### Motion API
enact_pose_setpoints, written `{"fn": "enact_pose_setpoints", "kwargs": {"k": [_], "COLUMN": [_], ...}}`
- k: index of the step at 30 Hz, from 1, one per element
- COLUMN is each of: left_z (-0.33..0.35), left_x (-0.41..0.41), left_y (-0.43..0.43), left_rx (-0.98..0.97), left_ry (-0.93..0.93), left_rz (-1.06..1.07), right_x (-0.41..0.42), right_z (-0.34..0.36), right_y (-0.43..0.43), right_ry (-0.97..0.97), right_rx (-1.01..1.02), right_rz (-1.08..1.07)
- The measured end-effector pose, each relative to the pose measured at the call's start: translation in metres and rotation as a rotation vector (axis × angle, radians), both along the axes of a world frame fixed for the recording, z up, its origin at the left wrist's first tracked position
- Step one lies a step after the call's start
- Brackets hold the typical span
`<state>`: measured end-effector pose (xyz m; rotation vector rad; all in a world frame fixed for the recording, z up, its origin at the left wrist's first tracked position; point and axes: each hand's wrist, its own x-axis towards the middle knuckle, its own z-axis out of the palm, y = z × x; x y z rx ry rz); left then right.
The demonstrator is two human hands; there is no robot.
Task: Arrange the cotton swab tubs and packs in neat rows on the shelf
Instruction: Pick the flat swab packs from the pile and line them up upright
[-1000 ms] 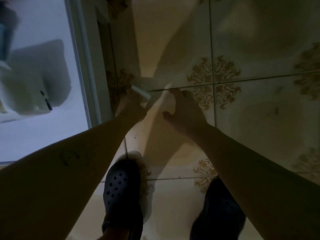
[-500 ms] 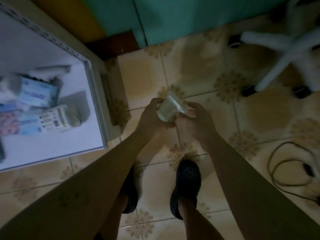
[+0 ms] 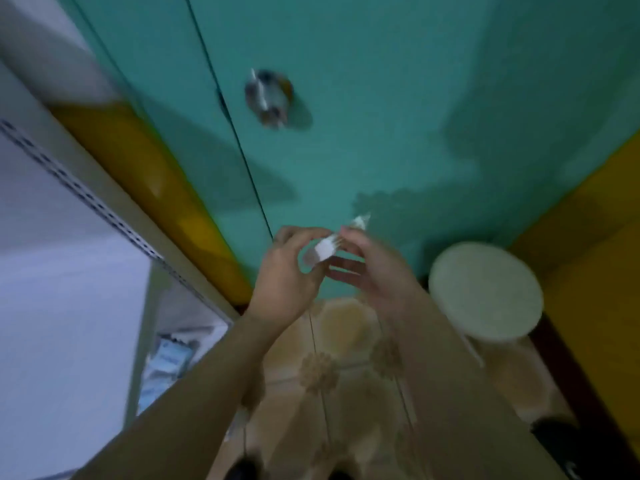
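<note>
Head view, heavy blur. Both hands are up at mid-frame, in front of a teal door (image 3: 346,98). L hand (image 3: 287,275) grips a small white cotton swab tub (image 3: 322,251), thumb & fingers curled round it. R hand (image 3: 375,271) pinches the tub's far end w/ fingertips, lower fingers stretched out beneath; finer grip detail lost in blur. Tub is in the air, tilted, off the shelf and well right of the shelf unit (image 3: 86,200). Shelf unit at left: white, w/ a perforated upright running diagonally. Blue-white packs (image 3: 169,358) lie on a lower level, beside the L forearm in frame. Metal door knob (image 3: 268,97) above the hands. Round white stool (image 3: 485,292) at right, near R hand, by a yellow wall (image 3: 588,271). Patterned tile floor (image 3: 329,375) below.
</note>
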<state>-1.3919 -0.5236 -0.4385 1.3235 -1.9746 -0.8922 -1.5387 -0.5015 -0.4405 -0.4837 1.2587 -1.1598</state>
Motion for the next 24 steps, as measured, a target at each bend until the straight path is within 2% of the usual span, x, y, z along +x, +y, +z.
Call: {"fn": "enact_pose_setpoints", "kwargs": {"k": [2, 5, 11, 15, 20, 24], "left_z": [0.062, 0.139, 0.25, 0.324, 0.388, 0.411], "left_x": [0.009, 0.023, 0.049, 0.067, 0.105, 0.151], "left_y": [-0.004, -0.004, 0.002, 0.011, 0.025, 0.033], "left_rx": [-0.059, -0.105, -0.032, -0.08, -0.244, -0.28], "left_ry": [0.007, 0.02, 0.052, 0.125, 0.165, 0.073], "left_rz": [-0.041, -0.065, 0.148, 0.143, 0.276, 0.354], "right_x": [0.002, 0.014, 0.042, 0.058, 0.09, 0.13], "right_z": [0.063, 0.14, 0.246, 0.314, 0.371, 0.388], "right_y": [-0.011, -0.018, -0.015, -0.017, -0.026, -0.031], "right_ry": [-0.055, -0.026, 0.0, 0.035, 0.189, 0.305], "right_rx": [-0.121, -0.226, -0.387, -0.53, -0.712, -0.771], "right_rz": [0.023, 0.068, 0.129, 0.159, 0.255, 0.298]}}
